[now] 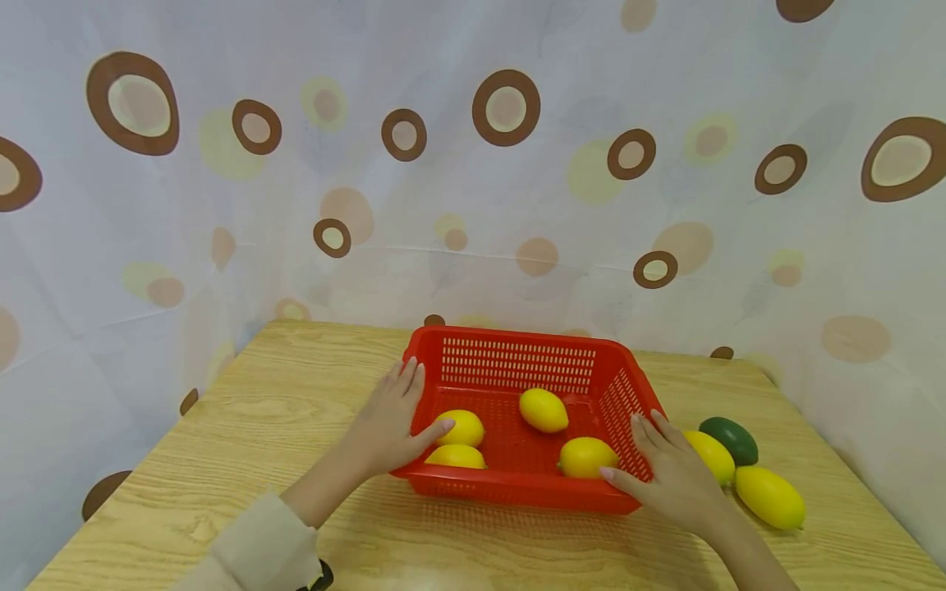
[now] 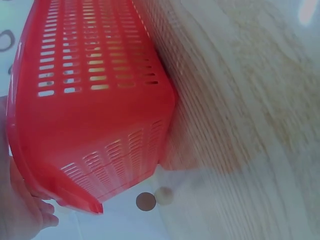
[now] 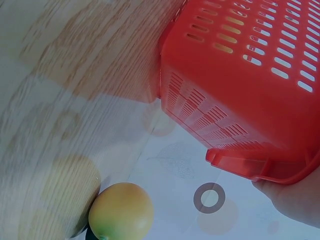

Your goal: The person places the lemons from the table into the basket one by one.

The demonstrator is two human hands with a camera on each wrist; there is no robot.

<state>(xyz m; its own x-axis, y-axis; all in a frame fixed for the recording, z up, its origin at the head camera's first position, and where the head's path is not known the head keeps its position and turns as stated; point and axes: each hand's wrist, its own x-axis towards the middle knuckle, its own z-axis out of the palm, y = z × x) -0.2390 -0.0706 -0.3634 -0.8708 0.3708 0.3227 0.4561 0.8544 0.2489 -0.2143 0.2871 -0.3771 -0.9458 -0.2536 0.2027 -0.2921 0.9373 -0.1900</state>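
Note:
A red plastic basket [image 1: 510, 484] with slotted walls stands on the wooden table. Several lemons lie inside it, among them one near the middle [image 1: 543, 410] and one by the front right [image 1: 587, 457]. My left hand [image 1: 392, 423] rests on the basket's left rim, its fingers straight and its thumb reaching over the inside corner. On the right rim lies my right hand [image 1: 676, 476], fingers extended, thumb across the front corner. Both wrist views show the basket's outer walls [image 2: 95, 115] with each hand at the rim flange [image 3: 287, 175].
Right of the basket, beside my right hand, lie two yellow fruits, the nearer one [image 1: 770, 497] larger in view, and a dark green fruit [image 1: 729, 441]. A patterned curtain [image 1: 473, 205] hangs behind the table [image 1: 296, 394].

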